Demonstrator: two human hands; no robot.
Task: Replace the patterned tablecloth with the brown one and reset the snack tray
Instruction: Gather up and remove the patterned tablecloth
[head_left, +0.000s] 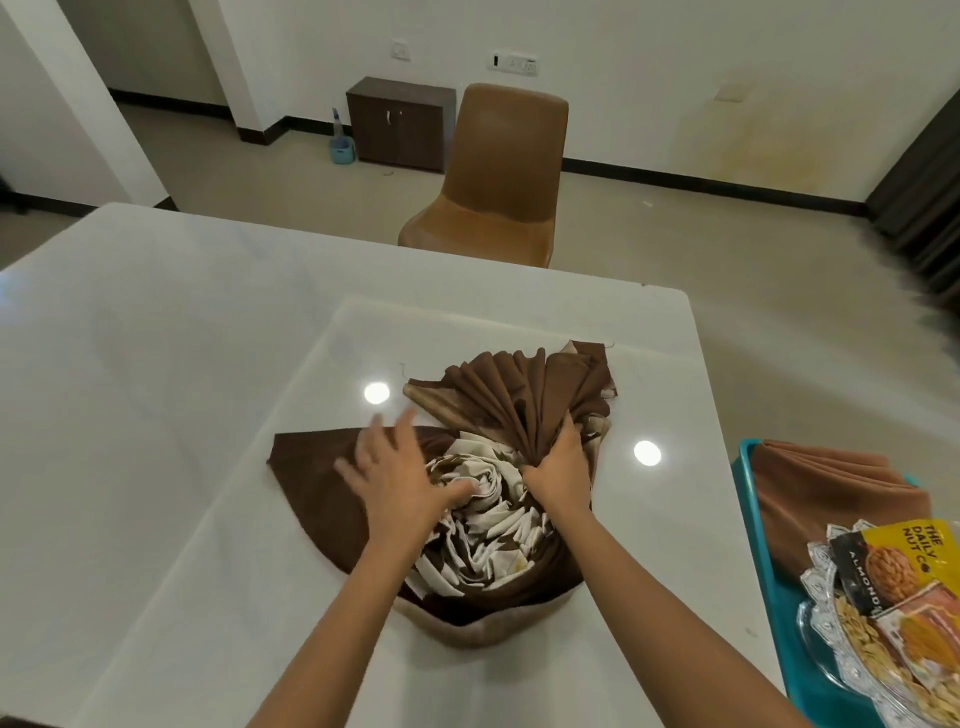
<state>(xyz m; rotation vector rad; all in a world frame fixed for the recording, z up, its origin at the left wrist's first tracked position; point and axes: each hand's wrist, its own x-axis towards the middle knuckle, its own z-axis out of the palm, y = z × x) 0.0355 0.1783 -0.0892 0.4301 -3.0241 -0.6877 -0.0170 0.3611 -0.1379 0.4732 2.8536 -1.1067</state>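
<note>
The patterned tablecloth (498, 540), dark brown with cream shapes, lies bunched in a heap on the white table (182, 364). My right hand (558, 462) is shut on a gathered fan of its brown folds. My left hand (400, 478) rests flat on the heap with fingers spread, the thumb pressing the cream part. At the right edge a teal snack tray (763, 545) holds a folded light brown cloth (826, 493) and a clear glass dish (841, 639) with nut packets (898, 566).
A brown chair (498, 176) stands beyond the table's far edge. Further back, a small dark cabinet (400, 122) and a blue bucket (342, 148) sit by the wall. Dark curtains (924, 171) hang at the right.
</note>
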